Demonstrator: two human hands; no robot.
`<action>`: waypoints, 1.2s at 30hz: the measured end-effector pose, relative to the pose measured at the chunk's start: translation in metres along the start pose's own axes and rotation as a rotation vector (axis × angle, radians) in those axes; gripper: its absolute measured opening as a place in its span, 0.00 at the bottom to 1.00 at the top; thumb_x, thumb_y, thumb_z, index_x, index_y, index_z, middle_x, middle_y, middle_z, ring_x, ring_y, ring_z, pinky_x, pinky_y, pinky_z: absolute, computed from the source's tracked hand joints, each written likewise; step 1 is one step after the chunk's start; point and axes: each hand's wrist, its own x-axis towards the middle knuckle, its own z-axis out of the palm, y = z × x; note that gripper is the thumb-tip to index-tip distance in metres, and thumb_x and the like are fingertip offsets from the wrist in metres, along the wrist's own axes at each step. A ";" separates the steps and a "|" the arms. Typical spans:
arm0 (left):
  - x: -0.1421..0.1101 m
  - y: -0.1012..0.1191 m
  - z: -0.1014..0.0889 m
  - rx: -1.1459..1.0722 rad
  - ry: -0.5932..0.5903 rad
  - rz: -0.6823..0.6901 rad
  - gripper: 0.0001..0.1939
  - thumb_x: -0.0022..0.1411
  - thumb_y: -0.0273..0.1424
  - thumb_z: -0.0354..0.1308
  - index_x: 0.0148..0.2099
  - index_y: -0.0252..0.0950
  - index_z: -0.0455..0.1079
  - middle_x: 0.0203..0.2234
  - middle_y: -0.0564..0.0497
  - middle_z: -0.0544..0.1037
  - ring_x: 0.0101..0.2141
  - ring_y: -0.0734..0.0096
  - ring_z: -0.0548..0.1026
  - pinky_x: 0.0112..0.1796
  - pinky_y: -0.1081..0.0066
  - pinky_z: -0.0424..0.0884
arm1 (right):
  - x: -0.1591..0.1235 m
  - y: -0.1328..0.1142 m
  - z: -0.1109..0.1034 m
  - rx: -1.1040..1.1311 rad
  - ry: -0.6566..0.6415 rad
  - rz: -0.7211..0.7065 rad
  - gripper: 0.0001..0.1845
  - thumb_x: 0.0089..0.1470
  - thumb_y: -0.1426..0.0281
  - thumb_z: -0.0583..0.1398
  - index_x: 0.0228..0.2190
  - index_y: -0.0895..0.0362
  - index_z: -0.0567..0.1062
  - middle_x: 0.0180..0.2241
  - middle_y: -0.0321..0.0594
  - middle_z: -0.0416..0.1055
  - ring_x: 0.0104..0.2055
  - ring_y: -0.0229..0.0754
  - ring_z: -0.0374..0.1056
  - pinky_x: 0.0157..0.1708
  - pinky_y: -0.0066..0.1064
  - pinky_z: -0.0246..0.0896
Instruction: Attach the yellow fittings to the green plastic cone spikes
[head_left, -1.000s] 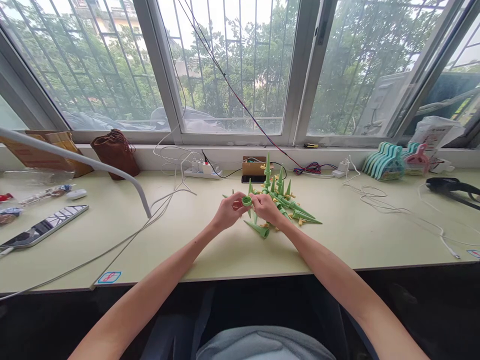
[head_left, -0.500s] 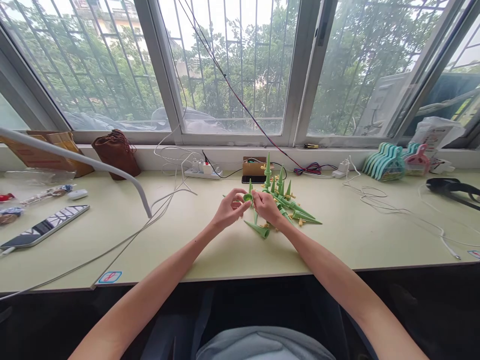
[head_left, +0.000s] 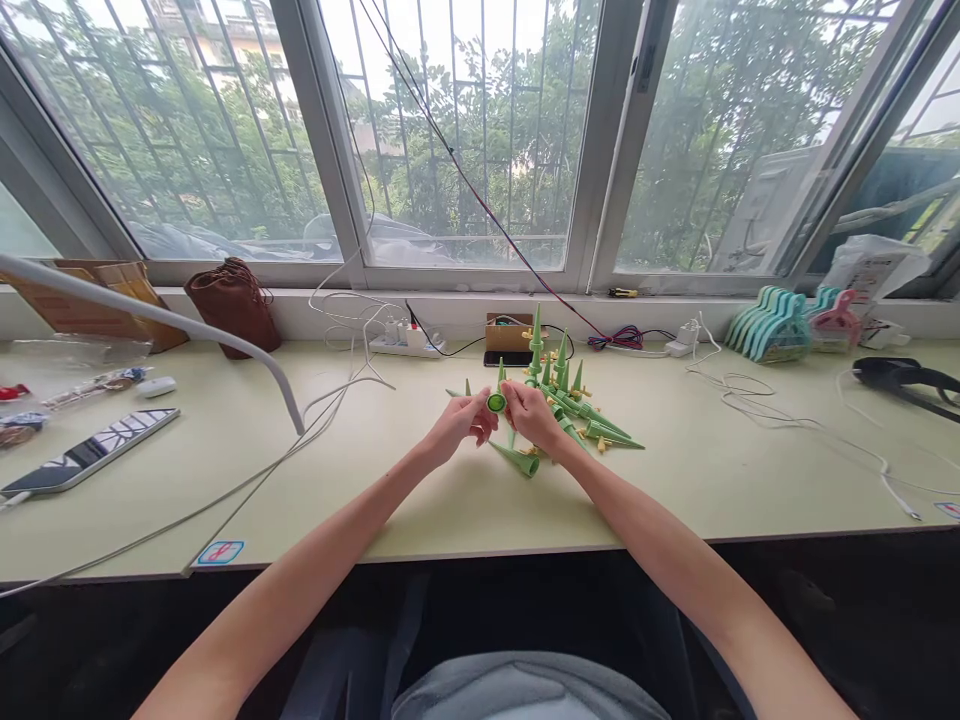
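Between my two hands is a green plastic watering-spike part (head_left: 496,402), its round open end facing me; the rest of it is hidden by my fingers. My left hand (head_left: 459,418) is closed on its left side with thumb and forefinger, the other fingers curled below. On the opposite side my right hand (head_left: 529,412) pinches it too. Just below lies a loose green cone (head_left: 517,459) with its hollow end toward the right. Several green watering spikes (head_left: 574,400) with yellow valves stand and lie piled right behind my right hand.
Behind the pile are a small cardboard box (head_left: 510,328) and a dark phone (head_left: 507,358). White cables (head_left: 330,395) cross the table on the left, near a grey curved arm (head_left: 255,352). Teal hangers (head_left: 769,322) and black headgear (head_left: 907,378) lie right; a tablet (head_left: 90,455) lies left.
The green part has tilted, so its round opening now faces me more directly. My left fingers have shifted round its rim and drawn in; my right hand stays nearly in place.
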 end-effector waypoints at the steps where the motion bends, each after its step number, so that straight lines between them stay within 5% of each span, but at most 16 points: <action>1: 0.000 0.000 0.000 0.004 0.009 0.005 0.29 0.61 0.52 0.55 0.25 0.29 0.69 0.21 0.46 0.72 0.18 0.76 0.67 0.19 0.74 0.62 | 0.000 0.001 0.000 0.001 -0.011 0.003 0.28 0.64 0.49 0.46 0.20 0.54 0.59 0.16 0.33 0.60 0.20 0.36 0.56 0.24 0.29 0.52; 9: -0.001 0.000 -0.002 0.120 0.027 0.048 0.29 0.60 0.53 0.55 0.29 0.29 0.71 0.24 0.45 0.74 0.18 0.76 0.68 0.19 0.73 0.64 | 0.001 0.000 -0.001 -0.003 -0.052 0.016 0.29 0.64 0.48 0.46 0.20 0.54 0.59 0.15 0.32 0.59 0.19 0.35 0.56 0.24 0.28 0.52; 21: -0.004 0.000 -0.004 0.416 0.070 0.201 0.21 0.59 0.49 0.59 0.31 0.34 0.70 0.16 0.53 0.70 0.17 0.74 0.69 0.18 0.75 0.65 | 0.002 0.007 -0.001 -0.058 -0.033 0.065 0.30 0.62 0.45 0.46 0.19 0.54 0.56 0.13 0.32 0.55 0.18 0.35 0.54 0.21 0.29 0.46; 26: -0.002 -0.006 -0.007 0.474 0.101 0.271 0.18 0.58 0.45 0.61 0.41 0.35 0.74 0.24 0.51 0.73 0.19 0.73 0.72 0.18 0.74 0.66 | 0.002 0.006 -0.001 -0.096 -0.056 0.058 0.31 0.64 0.49 0.45 0.16 0.54 0.58 0.13 0.33 0.55 0.18 0.35 0.54 0.22 0.29 0.48; 30: 0.000 -0.008 -0.006 0.490 0.124 0.360 0.16 0.58 0.44 0.61 0.38 0.36 0.75 0.35 0.48 0.73 0.21 0.77 0.71 0.20 0.73 0.69 | 0.002 0.006 -0.001 -0.093 -0.054 0.062 0.31 0.64 0.53 0.46 0.14 0.55 0.58 0.12 0.33 0.56 0.17 0.34 0.52 0.23 0.29 0.48; 36: 0.000 -0.010 -0.007 0.698 0.161 0.485 0.15 0.63 0.44 0.57 0.41 0.40 0.77 0.36 0.47 0.72 0.26 0.76 0.70 0.26 0.73 0.71 | 0.002 0.004 -0.001 -0.103 -0.051 0.096 0.31 0.64 0.58 0.46 0.11 0.54 0.56 0.10 0.33 0.53 0.16 0.34 0.52 0.23 0.29 0.49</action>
